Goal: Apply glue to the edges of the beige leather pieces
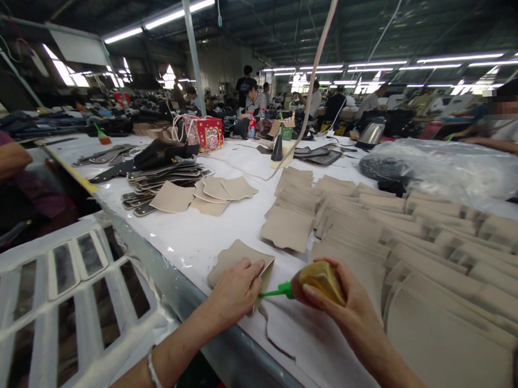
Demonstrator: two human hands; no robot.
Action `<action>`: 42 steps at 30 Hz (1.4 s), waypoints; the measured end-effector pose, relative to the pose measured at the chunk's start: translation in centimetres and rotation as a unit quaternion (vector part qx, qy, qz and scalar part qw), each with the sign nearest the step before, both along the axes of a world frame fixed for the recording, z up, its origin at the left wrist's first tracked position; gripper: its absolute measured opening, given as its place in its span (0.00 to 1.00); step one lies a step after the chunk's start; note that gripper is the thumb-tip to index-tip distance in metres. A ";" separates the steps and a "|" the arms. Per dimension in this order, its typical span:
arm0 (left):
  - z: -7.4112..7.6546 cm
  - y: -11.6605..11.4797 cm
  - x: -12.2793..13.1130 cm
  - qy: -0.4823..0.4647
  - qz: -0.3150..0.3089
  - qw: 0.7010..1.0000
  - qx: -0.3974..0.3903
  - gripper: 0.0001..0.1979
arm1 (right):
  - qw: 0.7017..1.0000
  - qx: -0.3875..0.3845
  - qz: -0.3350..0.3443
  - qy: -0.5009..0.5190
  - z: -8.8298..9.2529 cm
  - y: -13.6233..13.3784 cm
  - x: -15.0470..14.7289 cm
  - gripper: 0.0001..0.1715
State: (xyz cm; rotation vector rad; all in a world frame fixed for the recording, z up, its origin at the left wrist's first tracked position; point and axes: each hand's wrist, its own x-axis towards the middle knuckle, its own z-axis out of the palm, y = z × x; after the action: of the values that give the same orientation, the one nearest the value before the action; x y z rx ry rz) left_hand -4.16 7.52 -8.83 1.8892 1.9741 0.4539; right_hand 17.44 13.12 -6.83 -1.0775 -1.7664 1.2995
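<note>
White-topped table (179,243): extends under and beyond both hands; its near edge runs just below the left wrist. Rows of beige pieces (445,323) are fanned in overlapping layers to the right of the bottle grip, the closest lying near the right knuckles. A clear plastic bag (455,168) is noted well beyond that grip, and a stack of dark pieces (168,178) beyond and to the left of the left hand.

Right hand (347,299): closed around the squeeze bottle (325,280), thumb along the near side, fingers wrapped over the far side. Left hand (239,286): laid over a single beige piece (229,255), fingers extended; whether an edge is also pinched cannot be told. The piece lies directly beneath these fingers, its right side raised.

Green nozzle (274,293): aimed leftward from the bottle grip, tip at the left fingertips; contact with the piece not resolved. Dark strip (276,339): below the nozzle, on the table.

Risks, as judged: the fingers could be smeared, given the tip's closeness; a blot could be caused by too hard a squeeze; the piece could be skewed if left-hand pressure were eased.
</note>
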 end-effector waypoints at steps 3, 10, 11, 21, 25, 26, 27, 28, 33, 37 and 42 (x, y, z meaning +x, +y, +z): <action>-0.2 -0.1 0.0 0.001 0.001 1.000 0.002 0.22 | 1.000 -0.018 0.016 0.000 -0.1 -0.2 0.0 0.33; -0.2 -0.2 0.0 -0.006 0.003 1.000 0.003 0.23 | 1.000 0.013 -0.013 -0.011 -0.2 -0.3 0.0 0.32; -0.2 -0.2 0.0 -0.009 0.003 1.000 0.002 0.23 | 1.000 0.010 -0.011 -0.010 -0.2 -0.4 0.0 0.32; -0.1 -0.1 0.0 -0.021 0.009 1.000 0.004 0.23 | 0.999 0.005 -0.033 -0.020 0.6 -1.7 0.2 0.31; -0.2 -0.2 -0.1 -0.028 0.007 1.000 0.005 0.23 | 0.999 -0.013 -0.032 -0.012 0.8 -2.5 0.0 0.30; -0.3 -0.2 -0.1 -0.029 0.006 1.000 0.007 0.23 | 0.999 -0.014 -0.031 -0.013 0.9 -2.6 0.0 0.30; -0.3 -0.2 -0.1 -0.030 0.006 0.999 0.008 0.23 | 0.999 -0.013 -0.030 -0.014 1.0 -2.6 0.0 0.30; -0.3 -0.2 -0.2 -0.031 0.006 0.999 0.010 0.23 | 0.999 -0.011 -0.030 -0.016 1.0 -2.6 0.0 0.29; -0.4 -0.2 -0.1 -0.030 0.006 0.999 0.016 0.24 | 0.999 0.010 -0.042 -0.033 1.2 -2.6 -0.1 0.30; -0.5 -0.2 -0.2 -0.037 0.004 0.999 0.016 0.24 | 0.999 0.010 -0.022 -0.038 0.7 -2.4 0.2 0.30; -0.6 -0.2 -0.2 -0.034 0.006 0.999 0.015 0.24 | 0.999 0.015 0.004 -0.037 0.2 -1.6 0.6 0.31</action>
State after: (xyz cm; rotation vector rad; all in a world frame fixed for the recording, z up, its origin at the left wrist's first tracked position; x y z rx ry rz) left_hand -4.32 7.35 -9.41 1.8547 1.9464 0.5466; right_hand 18.04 11.49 -6.58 -1.1138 -1.8410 1.2485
